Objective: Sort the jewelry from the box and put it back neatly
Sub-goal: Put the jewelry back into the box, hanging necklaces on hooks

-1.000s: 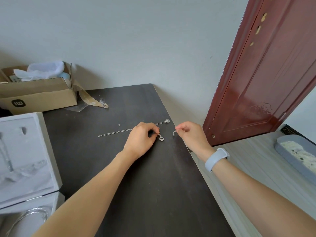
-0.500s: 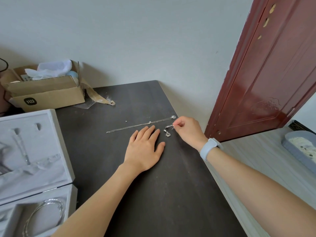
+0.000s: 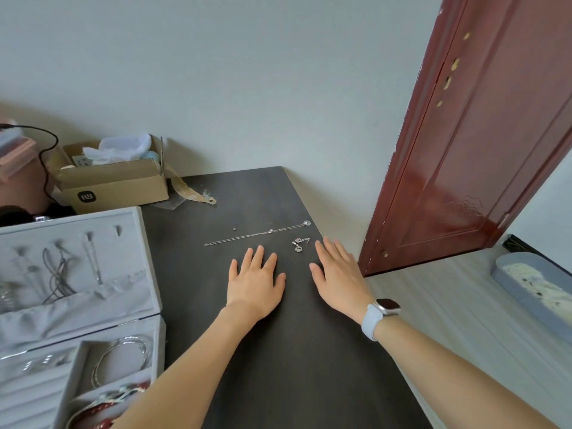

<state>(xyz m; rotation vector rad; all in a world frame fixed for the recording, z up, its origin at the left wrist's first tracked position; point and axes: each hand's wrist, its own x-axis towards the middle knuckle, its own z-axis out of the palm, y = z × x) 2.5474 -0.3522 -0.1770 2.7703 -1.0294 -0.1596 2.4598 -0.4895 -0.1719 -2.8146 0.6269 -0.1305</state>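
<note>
A thin silver necklace lies stretched across the dark table, its round pendant at the right end. Just in front of it lies a small pair of silver earrings. A tiny stud sits behind the chain. My left hand rests flat on the table, fingers straight, below the chain. My right hand lies flat too, just right of the earrings. Neither hand holds anything. The open grey jewelry box stands at the left, with necklaces hanging in its lid and silver bangles in its tray.
A cardboard box with white packing stands at the back left, a strip of tape trailing from it. A pink container with a black cable is at the far left. A red-brown door is right of the table, a grey mat on the floor.
My left hand let go of one earring and went flat. My right hand set the other earring down beside it and opened flat. The camera swung left, showing more of the jewelry box.
</note>
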